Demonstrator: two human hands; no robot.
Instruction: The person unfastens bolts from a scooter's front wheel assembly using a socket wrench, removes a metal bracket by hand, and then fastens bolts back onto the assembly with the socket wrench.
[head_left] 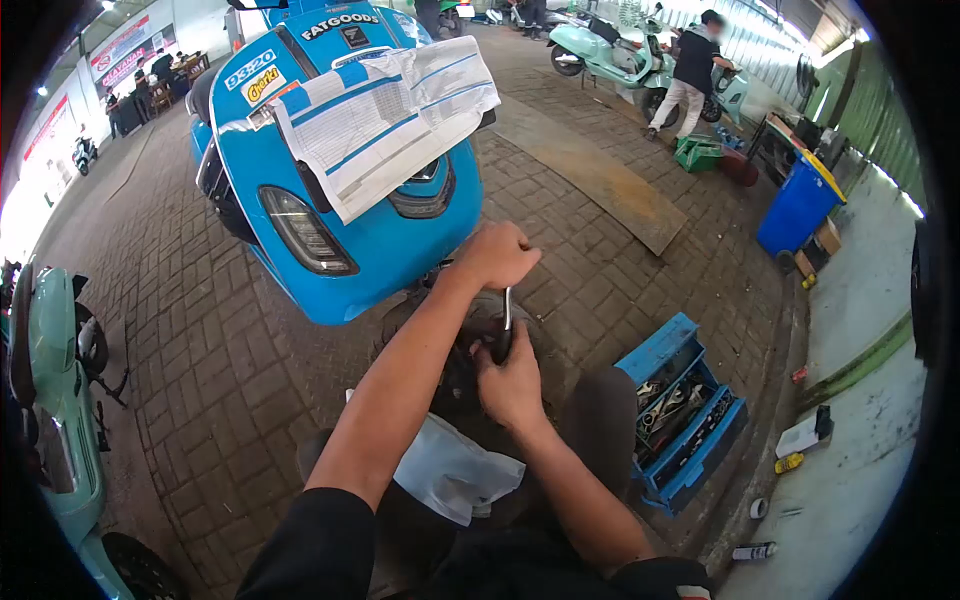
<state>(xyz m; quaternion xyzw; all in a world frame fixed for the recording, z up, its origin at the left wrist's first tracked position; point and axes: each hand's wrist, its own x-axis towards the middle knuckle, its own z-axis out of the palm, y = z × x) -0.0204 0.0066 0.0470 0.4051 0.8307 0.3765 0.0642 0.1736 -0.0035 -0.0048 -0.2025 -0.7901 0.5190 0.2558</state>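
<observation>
My left hand (497, 256) is closed at the top end of a metal tool (508, 308), just below the tail of a blue scooter (400, 245). Lower down, the fingers of my right hand (511, 383) are wrapped round the tool's dark lower part. Both hands are over the scooter's rear wheel (482, 318), which my forearm and hands partly cover. Creased printed sheets (390, 120) lie on the scooter's rear body. Between my legs there is a pale plastic bag (450, 470).
An open blue toolbox (680, 415) with wrenches stands at the right. Beyond are a metal plate (590, 175), a blue bin (797, 210) and a person (692, 75) beside mint scooters (610, 55). A green scooter (60, 380) stands at the left.
</observation>
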